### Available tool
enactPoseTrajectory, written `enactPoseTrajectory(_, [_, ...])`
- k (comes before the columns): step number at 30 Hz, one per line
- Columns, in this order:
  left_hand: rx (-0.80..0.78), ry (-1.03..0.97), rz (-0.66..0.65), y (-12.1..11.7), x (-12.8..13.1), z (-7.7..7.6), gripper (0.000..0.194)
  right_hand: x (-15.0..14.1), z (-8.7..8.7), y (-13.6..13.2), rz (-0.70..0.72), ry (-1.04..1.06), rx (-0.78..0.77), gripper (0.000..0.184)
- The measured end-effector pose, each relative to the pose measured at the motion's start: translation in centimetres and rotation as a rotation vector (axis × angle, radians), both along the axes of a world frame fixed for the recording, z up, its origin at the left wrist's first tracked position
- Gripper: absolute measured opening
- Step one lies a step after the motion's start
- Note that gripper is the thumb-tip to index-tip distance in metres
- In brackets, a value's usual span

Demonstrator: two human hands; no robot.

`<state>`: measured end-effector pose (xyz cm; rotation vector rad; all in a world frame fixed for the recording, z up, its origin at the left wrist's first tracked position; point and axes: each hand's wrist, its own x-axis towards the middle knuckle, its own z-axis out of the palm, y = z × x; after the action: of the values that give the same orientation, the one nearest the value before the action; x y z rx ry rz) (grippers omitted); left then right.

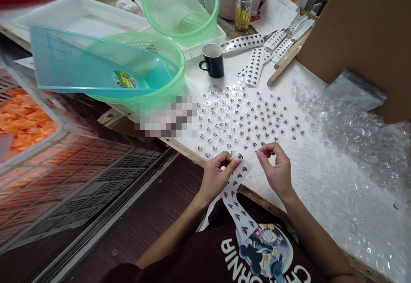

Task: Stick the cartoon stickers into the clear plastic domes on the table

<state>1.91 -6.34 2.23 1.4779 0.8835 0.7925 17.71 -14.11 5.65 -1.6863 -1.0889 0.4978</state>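
My left hand (pixel 216 176) pinches the top end of a white sticker strip (pixel 236 199) printed with small dark motifs; the strip trails down over my lap. My right hand (pixel 276 167) is closed in a pinch just right of it, holding something I cannot make out. Both hands hover at the near edge of the white table (pixel 321 197). Just beyond them lie several rows of clear domes with stickers (pixel 244 120). To the right spread many bare clear domes (pixel 324 163).
A dark mug (pixel 212 60) stands behind the domes, with more sticker strips (pixel 257 56) and a wooden stick (pixel 285 62) near it. Green baskets (pixel 180 7), a blue tray (pixel 93 62), a plastic bag of domes (pixel 362 137), a cardboard panel (pixel 362 30) and left crates (pixel 48 154) surround the work area.
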Motion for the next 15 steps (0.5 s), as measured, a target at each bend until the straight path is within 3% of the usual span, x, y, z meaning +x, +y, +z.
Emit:
enactPoseTrajectory(5, [0.078, -0.009, -0.075, 0.0, 0.1, -0.2, 0.026, -0.6, -0.4, 0.9, 0.17, 0.251, -0.072, 0.041])
enactPoseTrajectory(9, [0.088, 0.015, -0.104, 0.0, 0.2, -0.3, 0.026, -1.0, -0.6, 1.2, 0.185, 0.298, -0.048, 0.041])
enactPoseTrajectory(15, [0.06, 0.039, -0.065, 0.0, 0.3, -0.9, 0.031, -1.1, -0.5, 0.9, 0.128, 0.14, -0.043, 0.037])
